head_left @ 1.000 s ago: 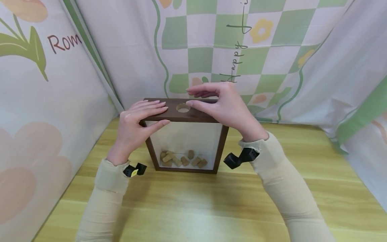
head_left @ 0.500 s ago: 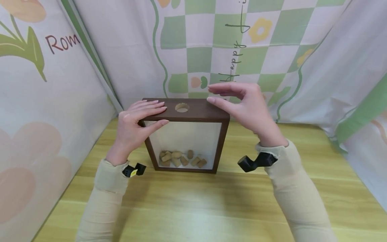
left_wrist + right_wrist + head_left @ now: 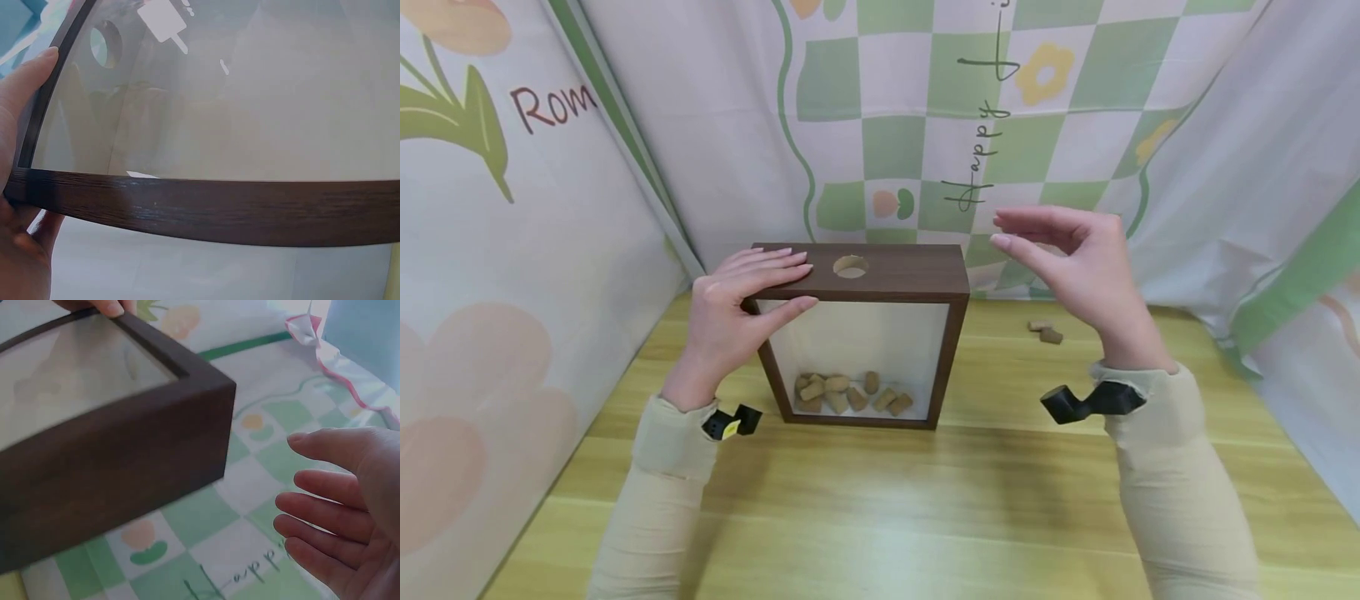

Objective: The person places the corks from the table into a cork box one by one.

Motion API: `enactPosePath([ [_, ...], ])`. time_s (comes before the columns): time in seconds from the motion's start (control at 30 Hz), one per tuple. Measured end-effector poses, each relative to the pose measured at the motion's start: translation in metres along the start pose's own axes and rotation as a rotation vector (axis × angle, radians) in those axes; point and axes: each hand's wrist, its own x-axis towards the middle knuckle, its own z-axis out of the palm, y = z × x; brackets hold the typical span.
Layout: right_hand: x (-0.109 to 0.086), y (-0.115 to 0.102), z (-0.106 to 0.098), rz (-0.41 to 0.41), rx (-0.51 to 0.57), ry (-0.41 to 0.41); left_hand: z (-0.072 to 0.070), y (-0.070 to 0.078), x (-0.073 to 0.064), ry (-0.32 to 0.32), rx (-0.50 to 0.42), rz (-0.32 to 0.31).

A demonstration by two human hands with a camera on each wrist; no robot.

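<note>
A dark brown wooden frame box point(image 3: 887, 275) with a clear front stands upright on the table. A round hole point(image 3: 851, 267) opens in its top. Several tan corks point(image 3: 856, 398) lie inside at the bottom. My left hand point(image 3: 730, 308) rests on the box's top left, fingers flat on top and thumb along the front edge. In the left wrist view the thumb point(image 3: 28, 81) touches the frame. My right hand point(image 3: 1078, 258) is in the air right of the box, holding nothing, its fingers loosely bent. The right wrist view shows the same bare fingers point(image 3: 325, 512) apart from the box.
A few loose corks point(image 3: 1049, 335) lie on the wooden table point(image 3: 880, 517) at the back right, beyond the right hand. A green and white checkered curtain point(image 3: 955, 125) hangs close behind the box, and a printed curtain point(image 3: 490, 275) borders the left side.
My right hand has moved right, from above the hole to beside the box, and the loose corks behind it have come into view. The left hand stays on the box.
</note>
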Motion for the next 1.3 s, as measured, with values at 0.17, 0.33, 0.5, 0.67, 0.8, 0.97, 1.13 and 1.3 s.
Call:
enactPosePath([
  [0.17, -0.002, 0.02, -0.017, 0.065, -0.025, 0.033, 0.0, 0.0, 0.0, -0.004, -0.002, -0.006],
  [0.33, -0.006, 0.044, -0.034, 0.189, -0.07, 0.047, -0.001, 0.0, 0.0, -0.008, -0.004, -0.009],
  [0.5, -0.01, 0.07, -0.047, 0.282, -0.136, 0.04, -0.001, 0.0, 0.0, -0.004, -0.004, -0.009],
  [0.67, -0.014, 0.103, -0.057, 0.349, -0.19, 0.023, -0.001, 0.0, 0.0, -0.003, -0.003, -0.008],
  [0.8, -0.018, 0.136, -0.061, 0.403, -0.227, -0.018, 0.0, 0.001, 0.0, -0.007, 0.001, -0.007],
  [0.97, -0.027, 0.174, -0.06, 0.503, -0.247, -0.098, 0.0, 0.001, 0.0, -0.006, 0.0, -0.007],
  [1.13, -0.039, 0.202, -0.057, 0.552, -0.253, -0.173, 0.0, 0.0, 0.0, -0.004, -0.001, -0.007],
  [1.3, -0.052, 0.222, -0.05, 0.601, -0.247, -0.182, 0.0, -0.001, -0.001, -0.004, -0.004, -0.008],
])
